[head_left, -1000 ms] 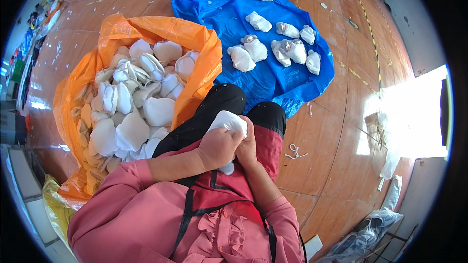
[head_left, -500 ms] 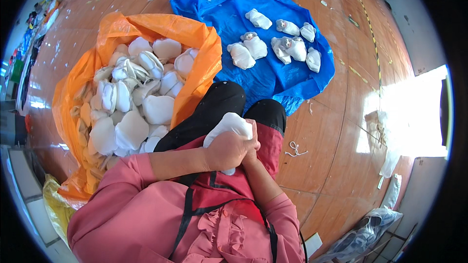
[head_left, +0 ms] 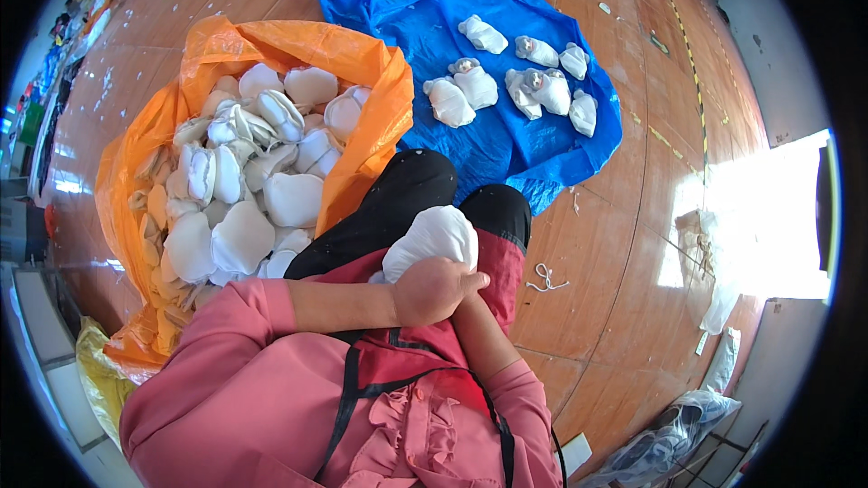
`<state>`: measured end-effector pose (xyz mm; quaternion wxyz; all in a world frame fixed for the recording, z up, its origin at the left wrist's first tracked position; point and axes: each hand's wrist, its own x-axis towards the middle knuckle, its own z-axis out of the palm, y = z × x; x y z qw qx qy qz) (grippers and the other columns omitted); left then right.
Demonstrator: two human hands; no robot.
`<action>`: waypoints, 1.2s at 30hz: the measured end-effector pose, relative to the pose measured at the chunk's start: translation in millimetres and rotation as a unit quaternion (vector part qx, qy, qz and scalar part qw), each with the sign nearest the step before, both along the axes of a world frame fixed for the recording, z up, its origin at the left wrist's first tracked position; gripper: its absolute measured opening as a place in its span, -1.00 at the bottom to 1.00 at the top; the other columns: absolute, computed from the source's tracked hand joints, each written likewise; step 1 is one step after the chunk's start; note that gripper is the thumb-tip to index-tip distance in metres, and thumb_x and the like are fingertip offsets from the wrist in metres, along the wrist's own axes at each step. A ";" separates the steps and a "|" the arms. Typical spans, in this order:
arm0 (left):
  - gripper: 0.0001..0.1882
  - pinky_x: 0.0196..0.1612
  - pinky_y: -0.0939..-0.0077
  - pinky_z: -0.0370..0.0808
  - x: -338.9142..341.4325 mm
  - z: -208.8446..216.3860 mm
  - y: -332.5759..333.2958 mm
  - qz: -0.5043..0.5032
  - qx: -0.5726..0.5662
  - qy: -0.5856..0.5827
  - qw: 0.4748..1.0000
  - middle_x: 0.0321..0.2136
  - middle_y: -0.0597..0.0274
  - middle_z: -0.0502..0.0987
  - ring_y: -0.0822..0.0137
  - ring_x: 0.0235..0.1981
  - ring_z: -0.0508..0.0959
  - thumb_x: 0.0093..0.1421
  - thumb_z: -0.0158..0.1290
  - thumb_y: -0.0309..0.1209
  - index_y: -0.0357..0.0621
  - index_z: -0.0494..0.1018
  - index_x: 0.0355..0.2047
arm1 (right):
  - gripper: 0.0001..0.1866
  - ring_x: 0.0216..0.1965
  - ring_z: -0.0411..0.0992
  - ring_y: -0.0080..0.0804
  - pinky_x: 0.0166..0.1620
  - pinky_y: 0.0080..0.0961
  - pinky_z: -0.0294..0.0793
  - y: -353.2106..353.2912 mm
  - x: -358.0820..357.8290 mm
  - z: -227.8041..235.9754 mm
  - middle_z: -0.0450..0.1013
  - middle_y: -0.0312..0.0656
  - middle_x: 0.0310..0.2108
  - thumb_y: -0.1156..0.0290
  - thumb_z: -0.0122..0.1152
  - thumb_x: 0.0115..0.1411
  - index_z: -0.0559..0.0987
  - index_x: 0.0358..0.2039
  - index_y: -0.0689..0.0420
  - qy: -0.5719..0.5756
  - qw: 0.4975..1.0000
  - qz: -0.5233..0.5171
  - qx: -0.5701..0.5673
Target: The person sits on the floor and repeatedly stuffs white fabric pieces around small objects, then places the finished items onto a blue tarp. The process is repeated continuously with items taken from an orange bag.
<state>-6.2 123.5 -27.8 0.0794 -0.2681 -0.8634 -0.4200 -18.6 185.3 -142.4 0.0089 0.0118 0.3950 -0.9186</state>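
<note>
at the far left, an orange bag (head_left: 163, 117) lies open on the wooden floor (head_left: 624, 244), heaped with white cloth pieces (head_left: 240, 235). it looks the same as a second ago; nothing has been taken from it or added.

just right of it, on the person's lap, sits a white bundle (head_left: 434, 233). the left hand (head_left: 434, 289) is closed over its lower side, fingers curled and thumb hooked round the right edge, pressing it in toward the body. a second ago this hand gripped the bundle higher up, with the cloth poking out above it; now it has slid down and across, and more of the rounded top shows. in my judgement the piece is being squeezed or rolled into shape rather than put down.

the right hand is hidden beneath the left hand and the bundle; only its forearm (head_left: 484, 343) shows, so i cannot tell if it is open or closed.

further right and up, a blue sheet (head_left: 398, 9) holds several finished-looking white bundles (head_left: 475, 86), well apart from the lap and unchanged in number. a bit of white cord (head_left: 545, 278) lies on the floor beside the right knee.
</note>
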 end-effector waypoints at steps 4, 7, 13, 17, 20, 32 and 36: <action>-0.74 -0.37 0.18 0.51 -0.8 16.2 -3.6 0.088 -0.005 -0.011 0.996 -0.48 0.09 0.54 0.06 -0.43 0.59 0.16 0.14 -0.42 -0.14 0.49 -0.12 | -0.51 0.02 0.47 -0.16 0.10 -0.23 0.44 50.0 -24.3 -5.5 0.52 -0.16 -0.04 -0.01 0.07 0.27 0.51 0.08 0.02 -0.013 0.980 0.172 0.103; -0.66 -0.31 0.27 0.50 -11.1 38.0 -30.7 0.218 0.008 0.121 0.968 -0.40 0.17 0.50 0.11 -0.37 0.53 0.10 0.27 -0.36 -0.17 0.44 -0.16 | -0.50 -0.06 0.50 -0.18 -0.02 -0.25 0.47 66.5 -39.8 14.5 0.54 -0.18 -0.10 0.14 0.42 0.04 0.57 -0.01 0.01 0.234 0.859 0.135 0.435; -0.61 -0.30 0.44 0.49 -17.8 37.4 -48.0 0.165 0.118 -0.182 0.962 -0.33 0.09 0.54 0.20 -0.39 0.55 0.25 0.17 -0.16 -0.25 0.51 -0.13 | -0.41 -0.16 0.50 -0.36 -0.08 -0.40 0.51 62.1 -31.1 14.0 0.50 -0.21 -0.17 0.33 0.55 -0.07 0.47 -0.03 0.11 0.055 0.943 0.212 0.251; -0.59 -0.28 0.31 0.48 -12.5 44.8 -44.9 0.155 0.067 -0.149 0.974 -0.38 0.03 0.53 0.09 -0.38 0.54 0.21 0.20 -0.13 -0.27 0.53 -0.19 | -0.37 -0.04 0.43 -0.38 0.02 -0.36 0.47 56.5 -27.3 12.4 0.44 -0.22 -0.07 0.36 0.52 -0.01 0.40 0.05 0.08 -0.015 0.974 0.224 -0.031; -0.56 -0.26 0.25 0.47 -8.7 38.8 -39.3 0.163 -0.009 -0.029 0.986 -0.43 0.05 0.49 0.05 -0.36 0.51 0.15 0.24 -0.13 -0.28 0.52 -0.19 | -0.34 0.01 0.38 -0.37 0.10 -0.35 0.40 51.5 -28.6 26.7 0.40 -0.23 -0.05 0.31 0.56 -0.06 0.40 0.03 0.06 -0.020 0.969 0.227 -0.096; -0.67 -0.37 0.22 0.36 1.2 18.2 -39.5 0.181 0.063 -0.040 0.981 -0.54 0.12 0.39 0.05 -0.46 0.42 0.02 0.33 -0.36 -0.17 0.34 -0.52 | -0.43 -0.16 0.49 -0.42 -0.11 -0.39 0.53 68.5 -25.9 28.1 0.48 -0.23 -0.18 0.34 0.50 -0.06 0.45 -0.03 0.09 0.129 0.892 0.187 0.391; -0.71 -0.38 0.28 0.40 4.9 13.9 -42.4 0.130 0.059 0.030 0.989 -0.54 0.17 0.44 0.09 -0.47 0.45 -0.01 0.34 -0.41 -0.17 0.38 -0.53 | -0.60 -0.16 0.47 -0.36 -0.08 -0.36 0.48 64.1 -15.3 -1.1 0.48 -0.24 -0.19 0.25 0.37 0.05 0.49 -0.12 0.06 -0.036 0.981 0.181 -0.065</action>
